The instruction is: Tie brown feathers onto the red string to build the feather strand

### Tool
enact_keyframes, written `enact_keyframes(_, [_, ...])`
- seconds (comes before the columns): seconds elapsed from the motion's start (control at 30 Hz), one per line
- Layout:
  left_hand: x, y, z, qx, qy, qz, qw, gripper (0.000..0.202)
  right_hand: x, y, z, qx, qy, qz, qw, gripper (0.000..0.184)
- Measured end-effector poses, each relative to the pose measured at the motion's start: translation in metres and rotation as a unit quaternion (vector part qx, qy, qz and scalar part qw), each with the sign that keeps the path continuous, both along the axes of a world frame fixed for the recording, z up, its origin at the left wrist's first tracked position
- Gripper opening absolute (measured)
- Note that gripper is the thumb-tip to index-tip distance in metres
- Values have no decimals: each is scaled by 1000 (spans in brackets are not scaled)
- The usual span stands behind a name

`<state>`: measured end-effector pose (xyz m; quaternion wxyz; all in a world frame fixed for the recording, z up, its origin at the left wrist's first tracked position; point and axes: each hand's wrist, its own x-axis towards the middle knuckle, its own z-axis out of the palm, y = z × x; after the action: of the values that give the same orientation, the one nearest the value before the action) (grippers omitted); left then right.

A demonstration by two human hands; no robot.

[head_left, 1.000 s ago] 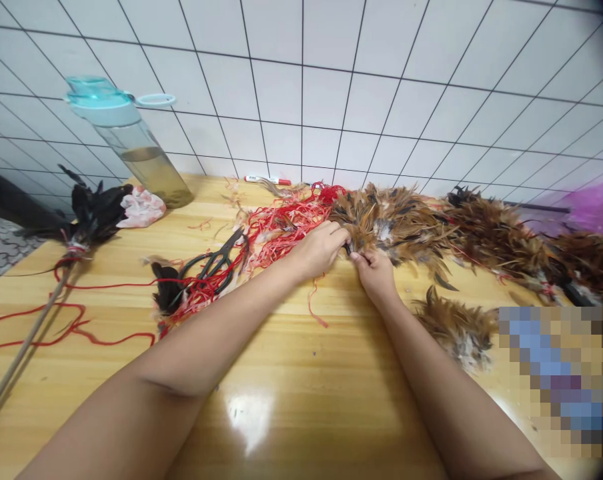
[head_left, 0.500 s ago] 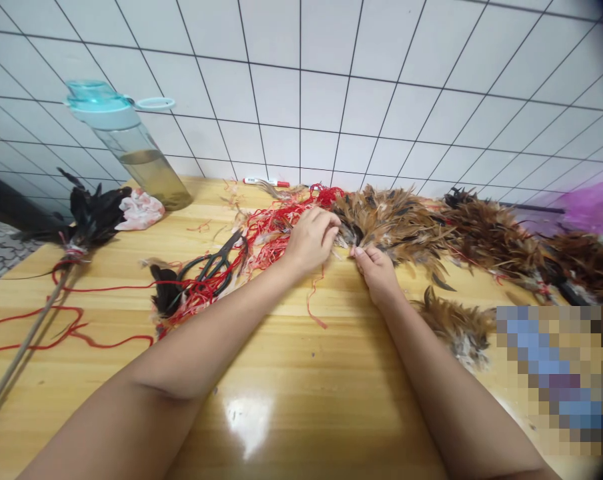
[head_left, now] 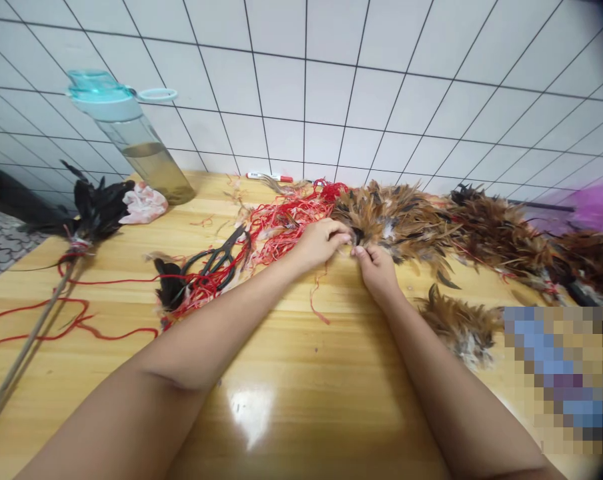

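Observation:
My right hand [head_left: 376, 267] pinches the base of a small dark-tipped feather [head_left: 357, 235] between thumb and fingers. From the left, my left hand [head_left: 324, 240] closes its fingertips on the same feather, almost touching the right thumb. Just behind both hands spreads a large heap of brown feathers [head_left: 406, 213]. A tangle of red string [head_left: 281, 227] lies beside my left hand, and one loose red strand hangs toward me on the table. The exact grip is partly hidden by my fingers.
Dark-handled scissors [head_left: 216, 263] lie left among string and a black feather tuft [head_left: 170, 285]. A black feather duster [head_left: 99, 207] on a stick and a water bottle [head_left: 151, 157] stand farther left. A brown feather bunch [head_left: 459, 327] lies right. A marker [head_left: 269, 177] rests by the tiled wall.
My left hand has come down and right, its fingertips now meeting the feather at my right fingertips. My right hand keeps its pinch. The view has shifted slightly.

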<state>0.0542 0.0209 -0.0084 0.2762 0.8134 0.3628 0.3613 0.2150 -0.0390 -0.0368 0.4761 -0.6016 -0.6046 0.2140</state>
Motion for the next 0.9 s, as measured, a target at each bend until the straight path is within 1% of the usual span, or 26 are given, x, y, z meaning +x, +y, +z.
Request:
enact_keyframes(0.07, [-5,5,-3,31,28,26,999,14,2,1,-1,-6,35,-17,999,27])
enact_keyframes(0.1, [-7,7,-6,45,49,29,997,15,3,1,-1,-10,49,-25,998,28])
enact_keyframes(0.23, [-7,10,-19,92,137,-4,986,17,3,1,-1,-19,60,-45,997,28])
enact_keyframes(0.33, [-2,7,-25,145,193,-25,970,16,3,0,0,-28,57,-65,996,28])
enact_keyframes(0.4, [0,4,-26,176,218,-22,960,15,2,0,0,-30,58,-76,995,29])
enact_keyframes(0.47, [1,2,-26,189,235,-11,953,15,2,0,1,-29,52,-82,995,28])
enact_keyframes(0.57, [-1,-1,-22,189,230,5,955,15,2,-1,2,-25,21,-81,996,27])
enact_keyframes(0.67, [-2,-4,-13,177,198,14,964,15,1,-2,3,-19,-6,-74,997,25])
enact_keyframes(0.73, [-2,-5,-7,155,174,-4,973,15,1,-2,4,-15,-19,-62,998,25])
enact_keyframes(0.8, [-1,-6,-4,140,148,-35,979,15,2,-1,4,-13,-32,-46,998,26])
enact_keyframes(0.9, [1,-5,-4,154,130,-62,978,14,3,0,3,-12,-62,-38,997,25])
